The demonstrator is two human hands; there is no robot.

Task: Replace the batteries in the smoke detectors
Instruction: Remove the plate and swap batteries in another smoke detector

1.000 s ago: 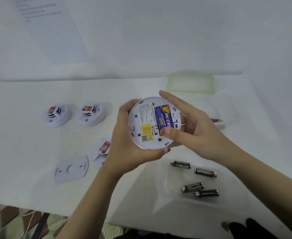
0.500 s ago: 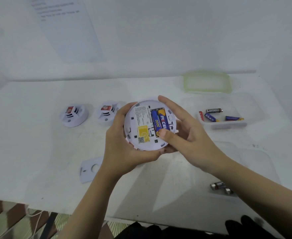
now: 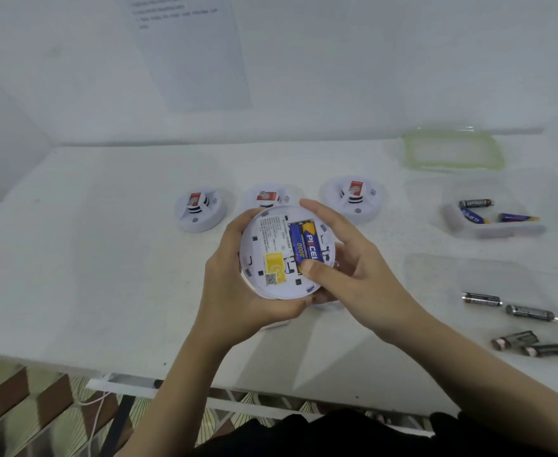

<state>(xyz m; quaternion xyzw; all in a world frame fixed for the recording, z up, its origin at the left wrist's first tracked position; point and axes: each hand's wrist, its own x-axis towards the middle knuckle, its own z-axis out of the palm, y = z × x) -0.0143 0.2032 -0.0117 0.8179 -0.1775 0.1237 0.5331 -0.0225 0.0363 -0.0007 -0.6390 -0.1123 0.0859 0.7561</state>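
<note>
I hold a round white smoke detector (image 3: 271,258) back side up above the table. My left hand (image 3: 238,291) grips its left rim and underside. My right hand (image 3: 353,268) wraps the right rim, thumb pressing the lower end of the blue-and-yellow batteries (image 3: 304,244) seated in its compartment. Three more smoke detectors stand behind on the table: the left one (image 3: 200,209), the middle one (image 3: 269,196) partly hidden by the held unit, and the right one (image 3: 353,199).
A clear tray (image 3: 502,225) at right holds a black battery and blue batteries (image 3: 518,218). Several black batteries (image 3: 530,313) lie on a clear lid nearer the front right. A green-rimmed lid (image 3: 452,150) lies at the back. The table's front edge (image 3: 73,364) runs below my forearms.
My view has swung left, so everything sits further right in frame. The hands keep the same hold on the detector, thumb still on the batteries. A third standing detector now shows.
</note>
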